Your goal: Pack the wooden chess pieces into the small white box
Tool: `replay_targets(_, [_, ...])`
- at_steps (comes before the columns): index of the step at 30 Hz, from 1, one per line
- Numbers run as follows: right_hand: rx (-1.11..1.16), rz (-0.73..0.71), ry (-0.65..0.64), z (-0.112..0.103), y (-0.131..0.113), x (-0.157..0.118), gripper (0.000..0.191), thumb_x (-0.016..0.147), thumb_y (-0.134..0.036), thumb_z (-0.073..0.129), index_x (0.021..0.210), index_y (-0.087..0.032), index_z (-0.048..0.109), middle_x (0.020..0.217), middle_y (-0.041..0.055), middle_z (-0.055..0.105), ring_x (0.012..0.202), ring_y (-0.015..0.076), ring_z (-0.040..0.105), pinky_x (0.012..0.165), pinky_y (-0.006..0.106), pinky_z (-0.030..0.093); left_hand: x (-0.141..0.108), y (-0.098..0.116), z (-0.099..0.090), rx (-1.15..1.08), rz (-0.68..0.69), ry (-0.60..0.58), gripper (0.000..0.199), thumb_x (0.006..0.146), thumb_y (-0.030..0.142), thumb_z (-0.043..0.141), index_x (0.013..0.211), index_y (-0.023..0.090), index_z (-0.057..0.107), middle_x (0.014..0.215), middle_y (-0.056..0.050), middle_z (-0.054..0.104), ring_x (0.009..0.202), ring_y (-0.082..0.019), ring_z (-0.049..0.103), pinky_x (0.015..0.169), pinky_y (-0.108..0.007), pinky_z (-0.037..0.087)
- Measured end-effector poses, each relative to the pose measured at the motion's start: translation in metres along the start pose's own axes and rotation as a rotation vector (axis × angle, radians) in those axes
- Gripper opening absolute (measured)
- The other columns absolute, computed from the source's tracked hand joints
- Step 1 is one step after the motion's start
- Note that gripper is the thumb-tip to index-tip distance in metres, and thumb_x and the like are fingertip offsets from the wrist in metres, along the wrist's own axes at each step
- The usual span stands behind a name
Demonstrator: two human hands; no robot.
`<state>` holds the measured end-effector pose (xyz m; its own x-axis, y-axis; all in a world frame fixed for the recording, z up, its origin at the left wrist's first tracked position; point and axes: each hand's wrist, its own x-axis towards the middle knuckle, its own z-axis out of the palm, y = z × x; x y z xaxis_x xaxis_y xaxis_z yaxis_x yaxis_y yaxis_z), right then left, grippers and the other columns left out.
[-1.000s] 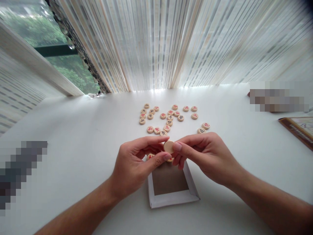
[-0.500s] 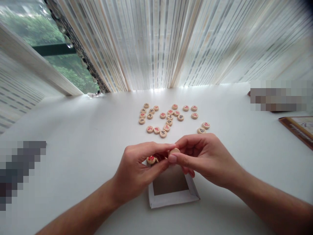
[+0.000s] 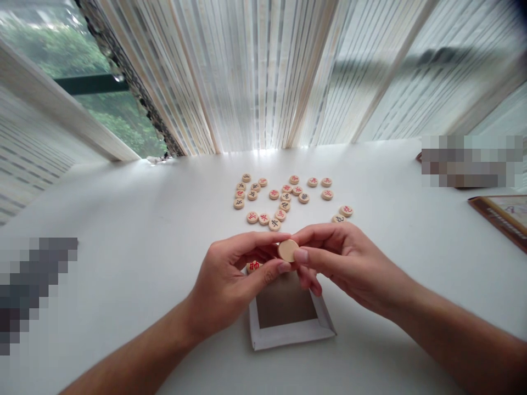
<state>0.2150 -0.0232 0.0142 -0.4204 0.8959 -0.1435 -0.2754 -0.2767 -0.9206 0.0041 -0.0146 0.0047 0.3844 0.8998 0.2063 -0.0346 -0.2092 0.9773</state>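
A round wooden Chinese chess piece [image 3: 287,250], its plain face toward me, is held up above a small white-rimmed box. My right hand [image 3: 341,260] pinches its right edge between thumb and fingers. My left hand [image 3: 234,274] is around its left side, index fingertip at the top and thumb below. The box [image 3: 294,336] lies open on the table, with a brown bottom showing. Behind my left hand, at the box's far left corner, a piece with a red character [image 3: 254,265] shows partly. The box's far side is hidden by my hands.
Several Chinese chess pieces with red or black characters [image 3: 285,197] lie scattered farther back on the white table [image 3: 164,219]. Two pieces [image 3: 346,210] lie just beyond my right hand. A brown-edged flat box or book [image 3: 500,219] is at the right. Striped curtains [image 3: 263,82] hang behind.
The held piece has turned so that its plain round face shows more. My left thumb has moved away from my right thumb, and the fingers have shifted slightly.
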Motion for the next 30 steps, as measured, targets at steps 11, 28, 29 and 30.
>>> replay_targets(11, [-0.039,0.081,0.048,0.0061,-0.0039,0.0022,0.041,0.061,-0.036,0.105,0.076,-0.015,0.073,0.059,-0.0011,0.068,0.051,0.0095,0.058,0.048,0.020,0.048,-0.0018,-0.0004,-0.0023,0.144,0.115,-0.011,0.026,0.090,0.015,0.084,0.116,0.022,0.085,0.097,-0.004,0.086,0.084,-0.015,0.080,0.082,-0.022,0.064])
replay_targets(28, [-0.222,-0.145,0.028,0.0057,-0.0052,-0.0020,0.023,0.084,-0.038,0.092,0.090,-0.016,0.086,0.068,0.0035,0.077,0.061,0.0144,0.070,0.060,0.024,0.060,-0.0020,-0.0011,-0.0002,0.005,-0.003,0.050,0.020,0.088,0.018,0.088,0.108,0.017,0.083,0.089,-0.004,0.085,0.078,-0.015,0.080,0.075,-0.022,0.066])
replay_targets(29, [-0.237,-0.169,0.027,0.0053,-0.0049,-0.0018,0.022,0.085,-0.036,0.091,0.095,-0.017,0.087,0.073,0.0046,0.079,0.065,0.0152,0.072,0.063,0.024,0.062,-0.0020,-0.0016,-0.0009,0.024,-0.001,0.065,0.019,0.088,0.018,0.088,0.106,0.017,0.083,0.090,-0.004,0.085,0.078,-0.015,0.080,0.075,-0.021,0.066])
replay_targets(30, [-0.253,-0.188,0.026,0.0048,-0.0044,-0.0015,0.021,0.086,-0.034,0.091,0.099,-0.018,0.088,0.078,0.0056,0.081,0.070,0.0161,0.075,0.067,0.025,0.063,-0.0019,-0.0025,-0.0019,0.051,0.013,0.076,0.018,0.088,0.018,0.088,0.105,0.018,0.084,0.091,-0.004,0.084,0.079,-0.015,0.080,0.075,-0.021,0.066])
